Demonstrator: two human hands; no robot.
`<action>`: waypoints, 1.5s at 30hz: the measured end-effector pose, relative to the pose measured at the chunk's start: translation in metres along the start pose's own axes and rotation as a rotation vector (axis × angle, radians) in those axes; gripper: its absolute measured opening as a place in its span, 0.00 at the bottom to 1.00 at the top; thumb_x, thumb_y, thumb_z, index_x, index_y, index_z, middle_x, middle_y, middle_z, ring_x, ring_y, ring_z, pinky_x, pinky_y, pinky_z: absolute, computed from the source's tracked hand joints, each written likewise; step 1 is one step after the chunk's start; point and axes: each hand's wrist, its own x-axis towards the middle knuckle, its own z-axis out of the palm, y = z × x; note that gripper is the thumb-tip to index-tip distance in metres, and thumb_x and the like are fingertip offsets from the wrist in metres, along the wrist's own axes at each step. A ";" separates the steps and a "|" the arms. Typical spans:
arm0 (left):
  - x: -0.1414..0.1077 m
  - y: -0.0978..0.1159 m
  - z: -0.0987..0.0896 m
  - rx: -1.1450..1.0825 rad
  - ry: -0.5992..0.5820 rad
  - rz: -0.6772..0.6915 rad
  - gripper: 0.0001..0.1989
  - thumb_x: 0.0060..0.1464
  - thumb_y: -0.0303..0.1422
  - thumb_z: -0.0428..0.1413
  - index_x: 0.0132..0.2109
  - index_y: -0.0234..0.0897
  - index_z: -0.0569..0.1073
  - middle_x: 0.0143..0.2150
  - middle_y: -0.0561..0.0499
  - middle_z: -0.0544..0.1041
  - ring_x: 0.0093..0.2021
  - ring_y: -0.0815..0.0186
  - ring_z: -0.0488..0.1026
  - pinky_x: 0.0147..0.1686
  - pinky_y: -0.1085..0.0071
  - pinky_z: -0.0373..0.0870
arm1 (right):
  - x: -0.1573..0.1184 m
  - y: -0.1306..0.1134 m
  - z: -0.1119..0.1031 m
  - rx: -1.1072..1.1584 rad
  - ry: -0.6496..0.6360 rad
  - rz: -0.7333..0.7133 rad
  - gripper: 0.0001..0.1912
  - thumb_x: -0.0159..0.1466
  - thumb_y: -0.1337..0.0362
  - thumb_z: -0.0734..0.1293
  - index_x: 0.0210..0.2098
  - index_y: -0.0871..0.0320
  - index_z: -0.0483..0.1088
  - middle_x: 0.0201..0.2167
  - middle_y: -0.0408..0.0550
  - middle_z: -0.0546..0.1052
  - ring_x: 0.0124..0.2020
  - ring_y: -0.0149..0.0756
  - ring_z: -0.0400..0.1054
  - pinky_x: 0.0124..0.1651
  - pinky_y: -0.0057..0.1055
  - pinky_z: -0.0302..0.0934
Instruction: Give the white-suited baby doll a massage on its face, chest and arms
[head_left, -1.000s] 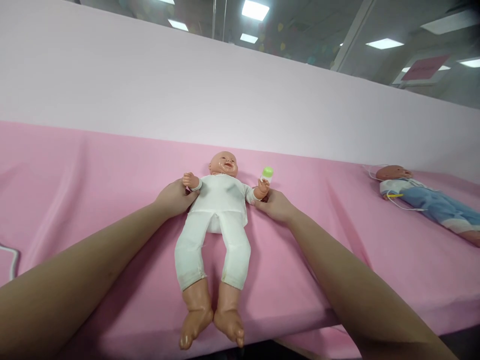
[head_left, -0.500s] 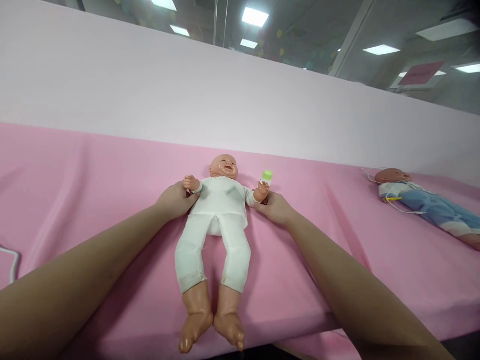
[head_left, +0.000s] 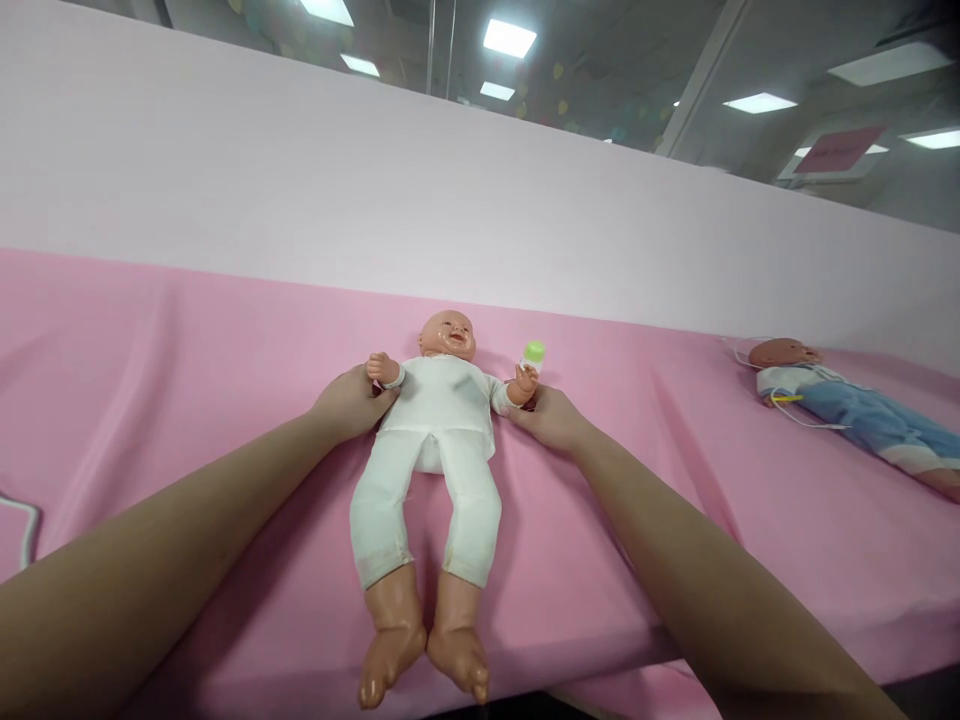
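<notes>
A baby doll [head_left: 439, 400] in a white top and white trousers lies on its back, head toward the wall and bare feet toward me. My left hand [head_left: 351, 404] is closed around the doll's arm on the left, thumb on the sleeve and fingers mostly hidden beneath. On the other side, my right hand [head_left: 553, 416] grips the opposite arm near the wrist, its fingers partly hidden behind it. A small white bottle with a green cap [head_left: 534, 352] stands just behind the doll's hand on the right.
The pink-covered table [head_left: 225, 330] runs along a white wall [head_left: 300, 190] with glass above. A second doll [head_left: 847, 400] in blue clothes, with thin tubing, lies at the right. A white cable [head_left: 31, 525] rests at the left edge.
</notes>
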 end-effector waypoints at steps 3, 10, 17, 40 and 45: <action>0.000 0.000 0.000 -0.001 0.001 -0.004 0.15 0.60 0.48 0.53 0.34 0.42 0.70 0.30 0.50 0.78 0.32 0.56 0.76 0.29 0.64 0.62 | -0.001 -0.001 0.000 -0.012 0.001 0.007 0.21 0.64 0.51 0.72 0.53 0.53 0.74 0.49 0.49 0.81 0.50 0.48 0.76 0.49 0.39 0.67; 0.001 -0.003 0.002 -0.006 0.013 0.007 0.16 0.60 0.49 0.53 0.35 0.42 0.71 0.31 0.50 0.79 0.33 0.55 0.76 0.29 0.64 0.62 | 0.000 -0.002 0.000 -0.027 0.001 0.010 0.21 0.63 0.51 0.72 0.52 0.53 0.74 0.49 0.49 0.81 0.50 0.48 0.75 0.50 0.39 0.67; 0.001 -0.002 0.001 0.002 0.008 0.019 0.15 0.60 0.48 0.52 0.33 0.42 0.69 0.30 0.51 0.78 0.32 0.56 0.76 0.28 0.63 0.62 | -0.001 -0.003 -0.001 -0.029 0.003 0.019 0.21 0.63 0.51 0.72 0.52 0.53 0.74 0.49 0.49 0.81 0.50 0.48 0.75 0.49 0.38 0.67; 0.000 0.001 0.000 0.014 0.001 0.011 0.16 0.60 0.48 0.52 0.33 0.42 0.70 0.32 0.49 0.80 0.34 0.54 0.77 0.31 0.63 0.65 | -0.001 -0.005 -0.001 -0.027 -0.010 0.034 0.20 0.64 0.51 0.71 0.52 0.53 0.74 0.50 0.51 0.81 0.51 0.50 0.75 0.49 0.39 0.68; -0.001 0.002 0.000 0.015 0.009 0.030 0.15 0.60 0.47 0.52 0.32 0.42 0.69 0.31 0.49 0.79 0.34 0.54 0.77 0.32 0.63 0.65 | -0.002 -0.004 -0.002 -0.013 -0.015 0.027 0.21 0.64 0.51 0.71 0.53 0.53 0.74 0.52 0.51 0.80 0.52 0.50 0.75 0.50 0.39 0.68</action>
